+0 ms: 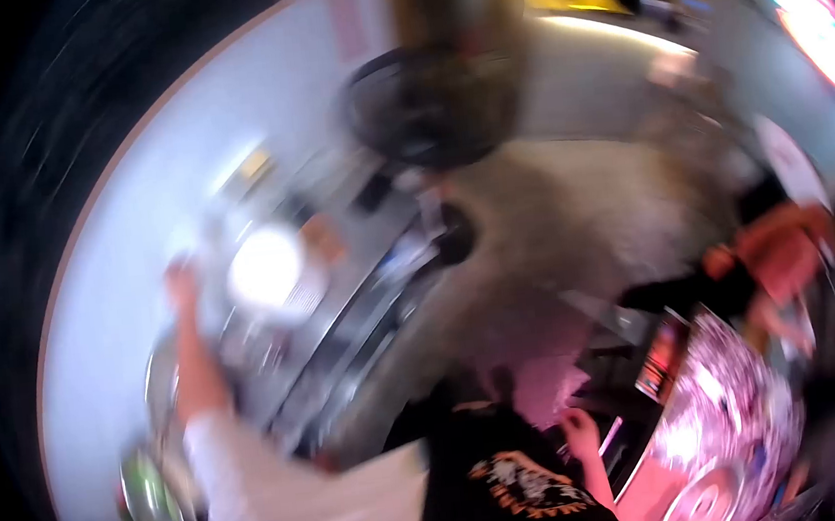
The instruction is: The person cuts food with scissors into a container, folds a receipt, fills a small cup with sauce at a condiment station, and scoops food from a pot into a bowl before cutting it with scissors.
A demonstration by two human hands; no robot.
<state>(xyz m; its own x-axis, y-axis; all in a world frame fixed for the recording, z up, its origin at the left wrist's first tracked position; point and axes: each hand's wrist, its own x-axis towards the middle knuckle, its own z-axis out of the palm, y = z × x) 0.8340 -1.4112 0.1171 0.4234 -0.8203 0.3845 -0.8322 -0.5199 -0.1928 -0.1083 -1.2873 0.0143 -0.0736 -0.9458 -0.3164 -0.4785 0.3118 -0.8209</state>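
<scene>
Left hand [181,280], right hand [582,433]: spread wide apart | grips can't be told | white dishes [269,268] seen just right of nearer left hand

A long grey counter, metallic in sheen [350,270], runs slantwise along the pale wall. On it sits a stack of round white dishes [267,268], bright enough to wash out its upper face. Just beside the stack lies a small brown object [324,237] (too blurred to identify). Farther along is a small yellowish block-like item [254,165].

At lower right stands a pink-lit table [640,502]. A broad, glittering silvery-pink mass [736,381] spreads over it (covering or contents, I cannot tell), with a round, pale, ringed disc-like object [705,506] near the lower edge.

Between them stretches a smeared tan-brown floor [572,195].
</scene>
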